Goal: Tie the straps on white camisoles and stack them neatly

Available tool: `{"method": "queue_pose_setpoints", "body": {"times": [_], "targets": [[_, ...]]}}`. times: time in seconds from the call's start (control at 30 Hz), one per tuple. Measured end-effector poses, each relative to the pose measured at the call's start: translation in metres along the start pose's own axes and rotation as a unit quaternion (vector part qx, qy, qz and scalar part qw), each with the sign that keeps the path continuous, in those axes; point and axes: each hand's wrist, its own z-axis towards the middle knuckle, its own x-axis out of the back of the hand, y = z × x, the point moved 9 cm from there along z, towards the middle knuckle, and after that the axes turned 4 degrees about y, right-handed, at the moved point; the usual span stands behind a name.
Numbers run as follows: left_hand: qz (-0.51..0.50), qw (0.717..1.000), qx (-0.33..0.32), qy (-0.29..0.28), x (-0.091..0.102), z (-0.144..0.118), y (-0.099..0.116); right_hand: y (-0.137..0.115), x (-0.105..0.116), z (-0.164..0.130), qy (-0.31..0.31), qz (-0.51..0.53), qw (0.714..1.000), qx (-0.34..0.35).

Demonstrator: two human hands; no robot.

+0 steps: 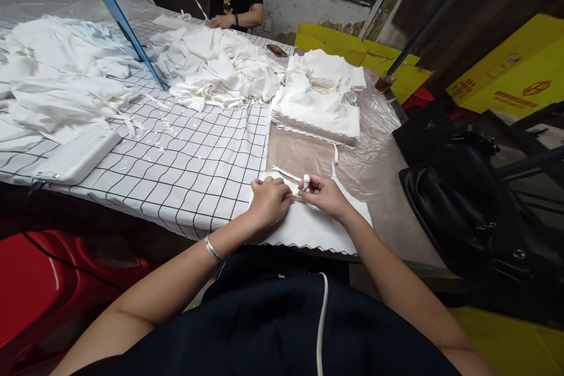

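A white camisole (pixel 315 232) with thin straps and a scalloped lower hem lies flat at the table's front edge. My left hand (pixel 268 202), fingers curled, grips the top edge of the camisole near its middle. Close beside it, my right hand (pixel 326 195) is closed in a pinch at the same edge; what lies between its fingertips is too small to make out. A small white piece (pixel 306 181) shows at the right fingers, either wrapped round one or held. One strap (pixel 335 154) stretches away toward a neat stack of white garments (pixel 317 103).
Loose heaps of white garments (pixel 220 64) cover the table's far side, where a co-worker's hands (pixel 222 20) handle a white strip. A white flat device (pixel 79 155), a blue pole (pixel 127 29), a phone (pixel 277 50) and a black bag (pixel 458 205) stand around. Red stools (pixel 39 288) are at left.
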Motion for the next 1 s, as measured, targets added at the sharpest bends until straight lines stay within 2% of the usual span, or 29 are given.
{"method": "queue_pose_setpoints", "body": {"times": [0.1,0.17,0.23,0.3,0.43,0.53,0.6,0.67,0.7,0.77,0.8,0.87,0.93,1.0], "targets": [[0.099,0.985,-0.126,0.066,0.013,-0.027,0.015,-0.002,-0.011,0.006,-0.057,0.143,0.984,-0.088],[0.136,0.967,-0.211,0.046,0.008,-0.050,0.019,-0.012,-0.017,0.018,-0.084,0.217,0.964,-0.133],[0.162,0.953,-0.255,0.002,-0.003,-0.068,0.012,-0.025,-0.020,0.040,-0.082,0.245,0.953,-0.159],[0.180,0.947,-0.265,-0.022,-0.010,-0.079,0.002,-0.035,-0.023,0.067,-0.068,0.247,0.951,-0.175],[0.208,0.942,-0.262,-0.017,-0.015,-0.084,-0.007,-0.039,-0.044,0.109,-0.076,0.199,0.956,-0.200],[0.227,0.941,-0.250,-0.012,-0.016,-0.082,-0.008,-0.029,-0.055,0.123,-0.078,0.081,0.974,-0.194],[0.232,0.942,-0.242,-0.009,-0.014,-0.082,-0.010,-0.023,-0.048,0.125,-0.048,0.018,0.982,-0.182],[0.234,0.944,-0.234,-0.002,-0.008,-0.082,-0.015,-0.020,-0.027,0.116,0.003,-0.011,0.987,-0.161],[0.234,0.944,-0.231,0.002,-0.004,-0.082,-0.018,-0.022,-0.012,0.108,0.036,-0.034,0.991,-0.127],[0.232,0.947,-0.222,0.009,0.005,-0.083,-0.025,-0.030,0.022,0.078,0.105,-0.103,0.989,-0.016],[0.226,0.950,-0.215,0.013,0.011,-0.082,-0.028,-0.034,0.037,0.057,0.134,-0.150,0.978,0.054],[0.202,0.962,-0.182,0.029,0.024,-0.076,-0.035,-0.026,0.058,0.007,0.162,-0.228,0.949,0.144],[0.172,0.976,-0.120,0.050,0.037,-0.063,-0.042,-0.005,0.071,-0.039,0.186,-0.293,0.920,0.180],[0.141,0.988,-0.047,0.045,0.043,-0.045,-0.051,0.016,0.078,-0.075,0.214,-0.339,0.896,0.191]]}}
